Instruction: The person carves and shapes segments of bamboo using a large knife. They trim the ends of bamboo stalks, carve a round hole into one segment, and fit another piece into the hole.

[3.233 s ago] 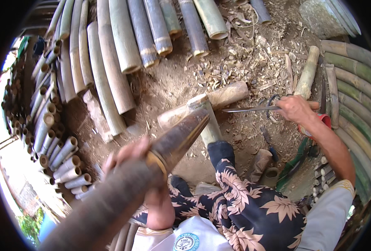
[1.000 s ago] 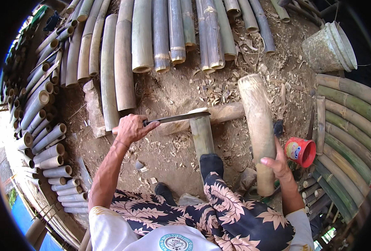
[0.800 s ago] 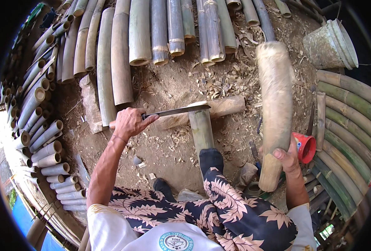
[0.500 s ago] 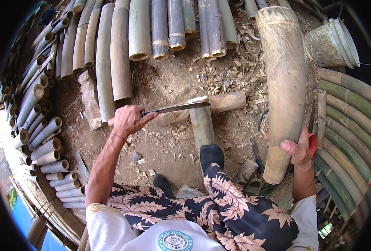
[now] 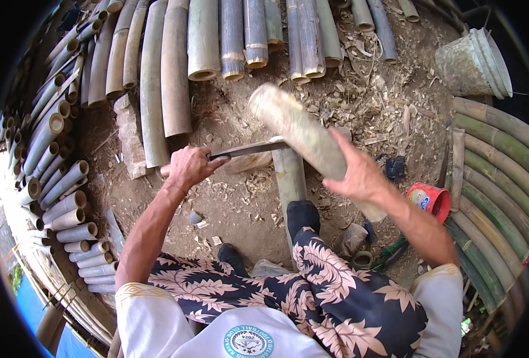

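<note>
Machete (image 5: 252, 148) across a bamboo piece (image 5: 289, 179), wooden club (image 5: 300, 128) held over it.
Left of the bamboo piece, the left hand (image 5: 190, 167) wraps the machete's handle; right of it, the right hand (image 5: 357, 170) grips the blurred club. The log (image 5: 249, 162) at the bamboo piece's top end seems to prop it, and the foot (image 5: 303, 218) lower down probably steadies it. The club hides much of the log; whether it touches the blade cannot be told.

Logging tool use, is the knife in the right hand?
No, the left hand holds the knife, while the right hand grips a thick pale club.
</note>
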Tool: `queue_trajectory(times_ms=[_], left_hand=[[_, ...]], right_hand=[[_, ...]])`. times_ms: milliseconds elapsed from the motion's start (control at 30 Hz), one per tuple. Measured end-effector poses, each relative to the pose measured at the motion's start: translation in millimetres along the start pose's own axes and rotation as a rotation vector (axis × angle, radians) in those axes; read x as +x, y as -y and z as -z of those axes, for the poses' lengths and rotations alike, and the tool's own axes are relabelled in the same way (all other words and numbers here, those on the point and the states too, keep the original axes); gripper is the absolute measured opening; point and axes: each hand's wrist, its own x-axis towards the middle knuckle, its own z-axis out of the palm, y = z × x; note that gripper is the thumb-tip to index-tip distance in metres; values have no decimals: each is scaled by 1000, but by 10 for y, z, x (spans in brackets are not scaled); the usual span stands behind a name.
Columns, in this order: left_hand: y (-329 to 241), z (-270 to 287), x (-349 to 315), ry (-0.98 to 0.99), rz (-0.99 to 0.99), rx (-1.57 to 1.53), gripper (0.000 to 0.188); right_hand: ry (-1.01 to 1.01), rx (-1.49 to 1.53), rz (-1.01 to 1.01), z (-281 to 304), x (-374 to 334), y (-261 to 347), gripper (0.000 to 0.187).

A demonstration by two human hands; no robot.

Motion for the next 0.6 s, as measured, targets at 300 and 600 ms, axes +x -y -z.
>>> queue_trajectory(times_ms=[300,600], left_hand=[[114,28,61,78,-34,35,69],[185,-12,-5,127,-25,67,73]], right_hand=[[-862,627,477,435,-25,378,70],[-638,564,404,1094,-41,490,67]])
